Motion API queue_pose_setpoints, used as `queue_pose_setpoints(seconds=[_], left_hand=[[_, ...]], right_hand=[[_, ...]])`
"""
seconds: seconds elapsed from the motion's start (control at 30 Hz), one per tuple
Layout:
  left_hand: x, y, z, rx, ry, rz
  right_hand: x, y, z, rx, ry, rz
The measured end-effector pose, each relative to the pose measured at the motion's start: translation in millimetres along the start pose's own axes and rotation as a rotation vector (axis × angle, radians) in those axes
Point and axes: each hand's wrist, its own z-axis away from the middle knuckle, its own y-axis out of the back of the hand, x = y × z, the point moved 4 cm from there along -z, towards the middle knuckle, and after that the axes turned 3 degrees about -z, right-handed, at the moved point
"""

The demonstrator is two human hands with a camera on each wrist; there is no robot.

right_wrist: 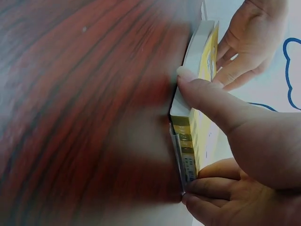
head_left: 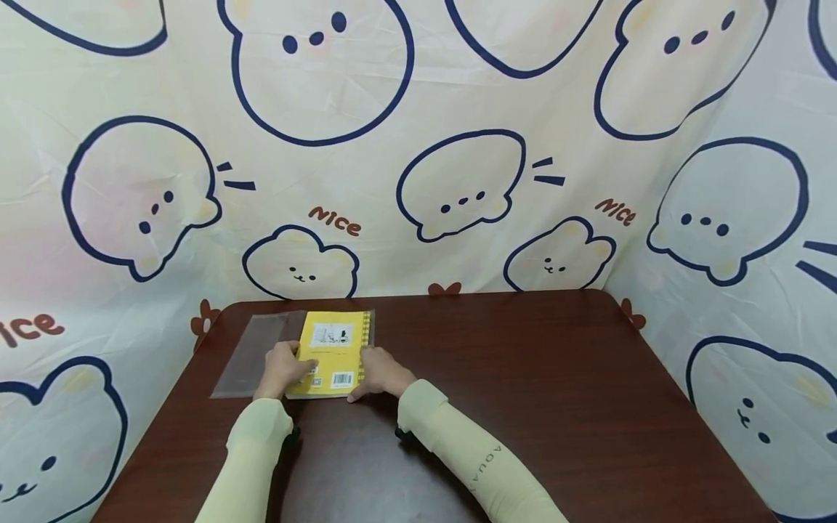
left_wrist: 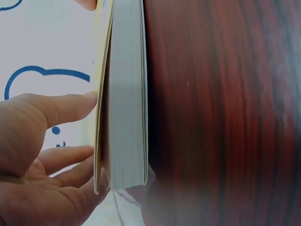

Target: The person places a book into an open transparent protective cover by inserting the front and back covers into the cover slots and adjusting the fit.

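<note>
A thick yellow notebook (head_left: 336,361) with a picture label and a barcode lies on the table, its toothed binding edge to the right. Beneath it and out to the left spreads a clear plastic cover (head_left: 245,356). My left hand (head_left: 284,369) holds the notebook's left side, thumb on the yellow face and fingers at the edge. In the left wrist view that yellow board stands slightly apart from the white page block (left_wrist: 127,94). My right hand (head_left: 382,373) grips the lower right corner, thumb (right_wrist: 202,92) against the bottom edge and fingers at the binding side.
The dark wood-grain table (head_left: 536,378) extends to the right and toward me. A cream curtain (head_left: 366,174) printed with cartoon outlines hangs behind the table and along both sides.
</note>
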Motion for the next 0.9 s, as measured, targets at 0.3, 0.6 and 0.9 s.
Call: queue_pose_setpoints(seconds=[0.3,0.6,0.9], left_hand=[[20.9,-17.9,7.9,-0.030,-0.025,-0.011],[49.7,-44.0,19.8,-0.029,-0.083,0.035],[81.1,-78.3,32.9,0.001,-0.168,0.047]], right_hand=[[20.9,15.5,19.0,-0.010,-0.042,0.007],[49.1,35.8,48.2,-0.014,-0.068,0.022],[79.8,55.0,74.9,-0.010,-0.101,0.059]])
